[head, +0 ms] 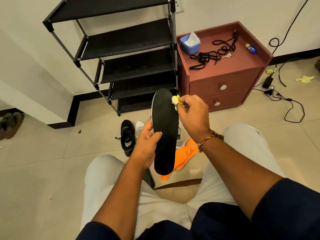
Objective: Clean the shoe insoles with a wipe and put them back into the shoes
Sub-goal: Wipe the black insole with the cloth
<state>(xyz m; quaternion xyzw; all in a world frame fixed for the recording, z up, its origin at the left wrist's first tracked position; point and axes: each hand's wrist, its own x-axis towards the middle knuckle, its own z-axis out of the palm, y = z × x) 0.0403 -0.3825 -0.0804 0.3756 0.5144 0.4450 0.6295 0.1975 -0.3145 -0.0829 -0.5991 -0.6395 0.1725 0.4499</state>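
My left hand [147, 144] grips a long black insole [165, 129] by its left edge and holds it upright over my lap. My right hand [192, 116] pinches a crumpled yellowish wipe [176, 100] and presses it against the insole's upper right edge. Two orange insoles [183, 156] lie on the floor under the black one. A black shoe [128, 135] stands on the tiles to the left. A white shoe [139, 127] sits beside it, and another white shoe [180, 141] is mostly hidden behind the insole.
A black shoe rack [121, 54] stands against the wall. Beside it a red-brown nightstand [223, 71] carries a blue wipe tub [190, 43], black laces [213, 52] and a small tube [250, 48]. Cables [280, 94] and used wipes [304, 79] lie on the floor right.
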